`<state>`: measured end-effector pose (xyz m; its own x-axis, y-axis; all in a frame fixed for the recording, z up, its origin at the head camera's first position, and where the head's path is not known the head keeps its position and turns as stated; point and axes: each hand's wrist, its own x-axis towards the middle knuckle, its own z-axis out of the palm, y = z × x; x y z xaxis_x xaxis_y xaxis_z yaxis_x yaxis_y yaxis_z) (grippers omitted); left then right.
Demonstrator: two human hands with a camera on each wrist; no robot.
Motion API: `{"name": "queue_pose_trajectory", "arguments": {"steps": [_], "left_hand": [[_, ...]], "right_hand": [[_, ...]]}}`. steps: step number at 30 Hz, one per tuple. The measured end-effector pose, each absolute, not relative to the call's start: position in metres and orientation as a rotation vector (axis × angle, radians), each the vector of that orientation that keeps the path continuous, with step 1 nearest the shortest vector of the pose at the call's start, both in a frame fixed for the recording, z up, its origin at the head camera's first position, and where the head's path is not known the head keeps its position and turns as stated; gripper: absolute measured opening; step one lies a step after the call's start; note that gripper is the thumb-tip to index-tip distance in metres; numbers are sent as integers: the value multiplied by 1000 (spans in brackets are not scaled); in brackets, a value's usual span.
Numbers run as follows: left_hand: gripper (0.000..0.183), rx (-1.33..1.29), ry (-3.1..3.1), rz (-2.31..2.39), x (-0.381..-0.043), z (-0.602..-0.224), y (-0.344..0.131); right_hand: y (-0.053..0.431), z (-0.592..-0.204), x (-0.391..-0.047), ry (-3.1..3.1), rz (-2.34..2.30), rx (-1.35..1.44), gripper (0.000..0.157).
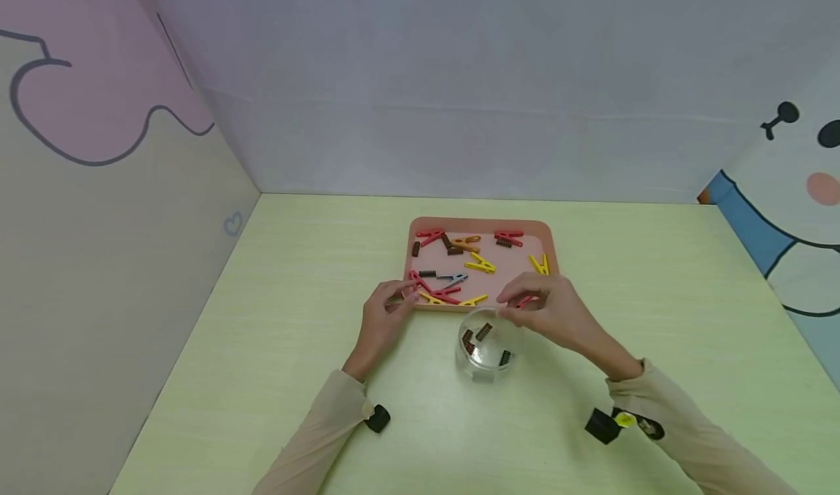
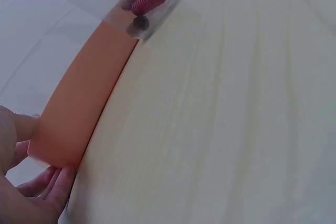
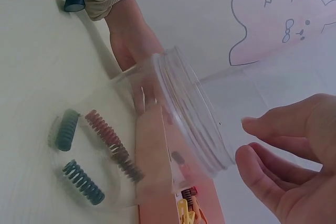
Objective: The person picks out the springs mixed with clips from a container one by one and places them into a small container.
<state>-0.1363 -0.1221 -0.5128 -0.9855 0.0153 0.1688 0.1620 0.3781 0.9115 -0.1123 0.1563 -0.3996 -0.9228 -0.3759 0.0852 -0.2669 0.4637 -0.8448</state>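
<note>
Head view sets your work around a salmon-pink rectangular plastic tray (image 1: pixel 482 225), where dark metal coil springs (image 1: pixel 456 251) and red, yellow and grey plastic clips (image 1: pixel 481 263) lie; a clear round plastic jar (image 1: pixel 487 349) holding more springs stands just in front of the tray's near edge. Your left hand (image 1: pixel 383 316) pinches the tray's near-left corner between thumb and fingers. Your right hand (image 1: pixel 547 307) hovers at the tray's near edge, by the jar's mouth, thumb and fingertips slightly parted, with nothing visible between them. I'd advise a light, steady left hold on the tray and one spring per pinch, fingertips well clear of the jar's rim. Right wrist view reveals that fingertip gap, unclear from the head, and makes red and blue-green coils plainer; left wrist view shows your grip low on the tray's outer wall.
</note>
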Motion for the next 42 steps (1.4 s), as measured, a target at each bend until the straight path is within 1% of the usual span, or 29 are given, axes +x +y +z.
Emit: {"name": "queue_pose_trajectory", "arguments": {"steps": [13, 20, 26, 34, 42], "left_hand": [[30, -191, -2457, -1701, -136, -513, -123], [30, -197, -2445, -1710, -136, -513, -123], [30, -197, -2433, -1734, -136, -512, -123], [30, -189, -2441, -1732, -137, -513, -124], [31, -182, -2451, -1734, -137, -514, -124]], "right_hand": [[161, -399, -126, 2699, -1403, -564, 12], [165, -400, -140, 2779, -1353, -527, 17], [167, -402, -149, 2830, -1351, -481, 19], [169, -408, -158, 2872, -1408, -497, 21], [166, -411, -166, 2925, -1350, -400, 22]]}}
